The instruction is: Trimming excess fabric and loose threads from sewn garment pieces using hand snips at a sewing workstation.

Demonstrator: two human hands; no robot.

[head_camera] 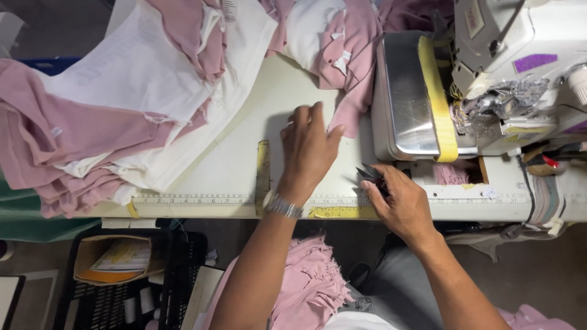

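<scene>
My left hand (309, 146) lies flat on the pale sewing table (244, 159), fingers spread, its fingertips touching the tip of a pink garment piece (351, 91) that trails from the pile behind. A metal watch band sits on that wrist. My right hand (400, 205) rests at the table's front edge, closed around small black thread snips (370, 175) whose blades point left and up. A sewing machine (489, 79) with a shiny metal cover and a yellow band stands just right of both hands.
A stack of pink and white garment pieces (122, 110) fills the table's left side. Measuring tape strips (195, 199) run along the front edge. Pink fabric (312, 281) lies on my lap. A black crate (128, 281) holding an orange box stands on the floor at left.
</scene>
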